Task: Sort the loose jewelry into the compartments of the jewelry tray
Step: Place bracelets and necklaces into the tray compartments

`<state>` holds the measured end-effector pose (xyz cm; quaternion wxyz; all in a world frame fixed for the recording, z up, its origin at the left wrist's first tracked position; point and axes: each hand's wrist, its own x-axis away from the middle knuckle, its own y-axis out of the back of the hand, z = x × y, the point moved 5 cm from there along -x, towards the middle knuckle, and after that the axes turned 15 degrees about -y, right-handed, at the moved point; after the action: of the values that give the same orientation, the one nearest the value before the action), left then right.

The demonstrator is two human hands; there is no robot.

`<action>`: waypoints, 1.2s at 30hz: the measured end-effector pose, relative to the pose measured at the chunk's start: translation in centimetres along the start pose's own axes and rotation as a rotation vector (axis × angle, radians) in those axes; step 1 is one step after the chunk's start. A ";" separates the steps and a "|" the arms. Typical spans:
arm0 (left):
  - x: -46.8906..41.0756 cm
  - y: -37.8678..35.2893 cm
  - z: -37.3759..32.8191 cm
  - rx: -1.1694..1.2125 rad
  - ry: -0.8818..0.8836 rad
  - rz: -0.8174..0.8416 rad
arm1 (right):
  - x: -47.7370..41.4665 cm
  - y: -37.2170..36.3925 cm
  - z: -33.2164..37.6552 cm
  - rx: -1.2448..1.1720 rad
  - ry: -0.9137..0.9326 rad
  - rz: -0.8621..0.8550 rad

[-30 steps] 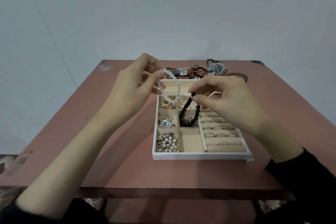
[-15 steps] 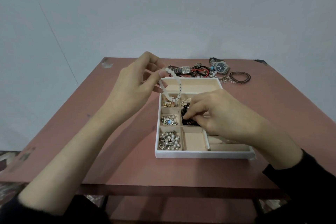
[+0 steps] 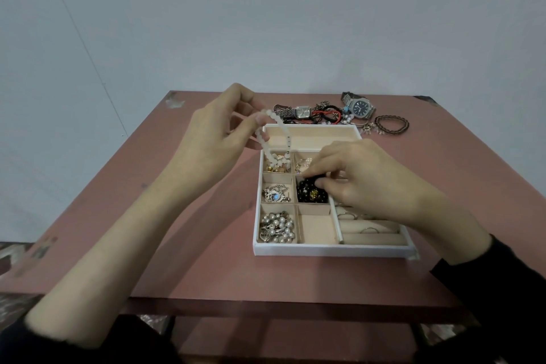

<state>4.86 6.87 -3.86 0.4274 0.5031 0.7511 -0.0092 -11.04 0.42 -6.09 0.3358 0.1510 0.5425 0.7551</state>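
Observation:
A white jewelry tray with beige compartments sits mid-table. My left hand pinches a white bead bracelet that hangs over the tray's back left corner, its lower end reaching a compartment of gold pieces. My right hand is down in the tray, its fingertips pinching a black bead bracelet that lies heaped in the middle compartment. Pearl pieces fill the front left cell and silver pieces the one behind it. Rings sit in the right slots, partly hidden by my right hand.
Loose jewelry lies behind the tray: a square-faced watch, red and black cords, a blue-dial steel watch and a brown braided bracelet. The red table ends near my forearms. A pale wall stands behind.
My right hand has dropped from above the tray into it, lowering the dangling black bead bracelet into the middle compartment. My left hand still holds the white bracelet up in about the same place.

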 end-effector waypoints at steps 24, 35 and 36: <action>1.2 0.0 -1.7 0.151 0.129 0.228 | 0.7 0.4 -1.7 -0.418 -0.119 -0.357; 2.7 -1.4 -2.1 -0.124 0.153 0.539 | 0.7 0.3 -2.2 -0.519 -0.178 -0.328; 2.7 -1.4 -2.4 -0.161 0.126 0.536 | 0.7 0.3 -2.2 -0.517 -0.176 -0.328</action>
<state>1.92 9.24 -4.69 0.4056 0.6477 0.6147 0.1954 -12.97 -0.72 -6.71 0.5262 0.0361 0.3188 0.7876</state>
